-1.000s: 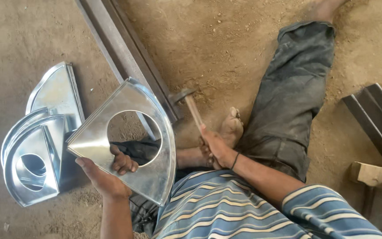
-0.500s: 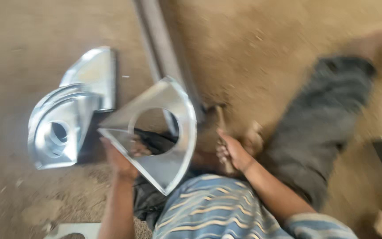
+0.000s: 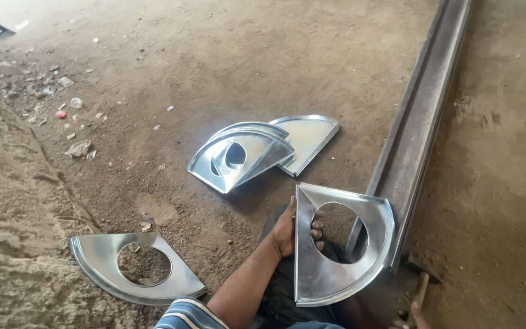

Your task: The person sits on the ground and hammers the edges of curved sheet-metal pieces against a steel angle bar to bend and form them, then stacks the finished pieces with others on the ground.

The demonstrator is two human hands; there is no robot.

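Dirt floor (image 3: 153, 79) was sandy, littered with scraps at far left. Long dark steel beam (image 3: 421, 116) ran along it on my right. Shiny fan-shaped sheet-metal plate with a round hole (image 3: 336, 268) stood tilted before me, right corner against the beam. A stack of similar plates (image 3: 257, 152) lay beyond; one single holed plate (image 3: 135, 268) lay flat at left. My left hand (image 3: 290, 228) clamped the tilted plate's left edge, fingers through the hole. My right hand (image 3: 415, 317), at frame edge, touched a wooden handle (image 3: 420, 289); grip state not discernible.
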